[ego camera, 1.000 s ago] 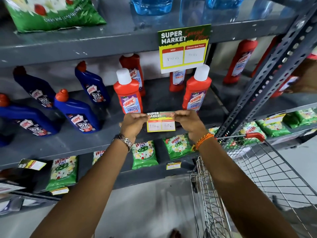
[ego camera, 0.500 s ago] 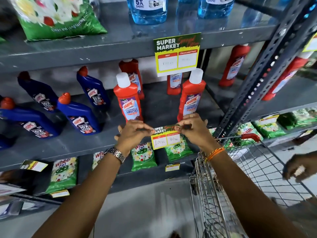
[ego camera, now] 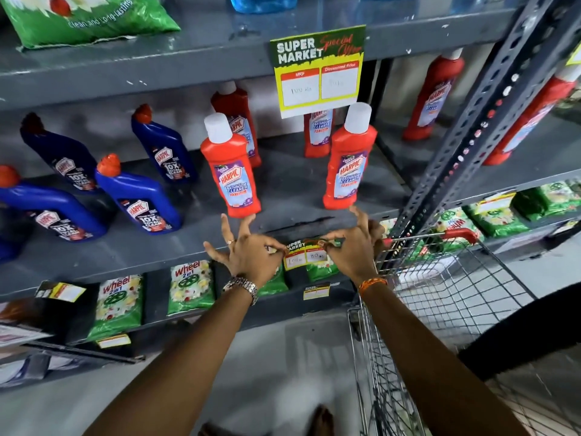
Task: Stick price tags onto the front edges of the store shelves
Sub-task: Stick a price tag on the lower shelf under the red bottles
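A small yellow and green price tag (ego camera: 305, 253) lies against the front edge of the middle grey shelf (ego camera: 157, 262). My left hand (ego camera: 251, 253) pinches its left top corner with thumb and forefinger, the other fingers spread. My right hand (ego camera: 352, 250) presses the tag's right top corner the same way. A larger "Super Market" tag (ego camera: 318, 70) hangs from the front edge of the upper shelf (ego camera: 125, 80). Smaller tags sit on the lower shelf edge (ego camera: 316, 291) and at the left (ego camera: 61, 291).
Red bathroom-cleaner bottles (ego camera: 231, 171) (ego camera: 347, 158) stand just behind my hands, blue bottles (ego camera: 138, 196) to the left. Green detergent packs (ego camera: 191, 286) fill the shelf below. A wire shopping cart (ego camera: 440, 278) stands at my right, beside the perforated shelf upright (ego camera: 471, 127). A dark figure (ego camera: 534, 325) is at far right.
Both hands lowered the small tag from in front of the red bottles down to the middle shelf's front edge. My fingers have spread out while pinching its top corners.
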The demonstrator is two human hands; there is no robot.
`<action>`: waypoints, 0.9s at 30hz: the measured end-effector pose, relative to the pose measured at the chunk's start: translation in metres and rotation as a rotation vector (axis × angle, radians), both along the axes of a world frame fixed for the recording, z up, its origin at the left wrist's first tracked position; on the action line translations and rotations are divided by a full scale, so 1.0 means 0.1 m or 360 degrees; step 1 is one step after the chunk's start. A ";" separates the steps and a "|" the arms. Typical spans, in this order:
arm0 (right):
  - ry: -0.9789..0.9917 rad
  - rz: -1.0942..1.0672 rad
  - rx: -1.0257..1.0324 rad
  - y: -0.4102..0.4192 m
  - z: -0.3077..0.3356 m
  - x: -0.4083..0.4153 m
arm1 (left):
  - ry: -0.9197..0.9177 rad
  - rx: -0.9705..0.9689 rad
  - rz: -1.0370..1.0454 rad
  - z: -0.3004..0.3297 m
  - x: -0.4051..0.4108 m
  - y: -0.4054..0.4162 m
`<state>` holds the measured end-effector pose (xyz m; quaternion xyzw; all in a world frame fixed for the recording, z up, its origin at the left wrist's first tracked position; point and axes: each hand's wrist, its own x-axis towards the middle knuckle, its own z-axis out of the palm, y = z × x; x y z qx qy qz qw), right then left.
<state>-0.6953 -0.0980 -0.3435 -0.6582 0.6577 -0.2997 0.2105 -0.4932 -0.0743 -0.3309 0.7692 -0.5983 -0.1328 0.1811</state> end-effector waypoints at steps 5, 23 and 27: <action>0.0091 -0.0039 -0.0015 -0.23 -0.35 -0.04 | -0.0095 0.0057 0.0022 -0.18 -0.04 -0.17; 0.0240 -0.0223 0.0041 -0.26 -0.41 0.12 | -0.0230 0.0127 0.0106 -0.20 -0.05 -0.33; 0.0308 -0.0239 0.0016 -0.27 -0.39 0.16 | -0.0233 0.0129 0.0128 -0.18 -0.07 -0.33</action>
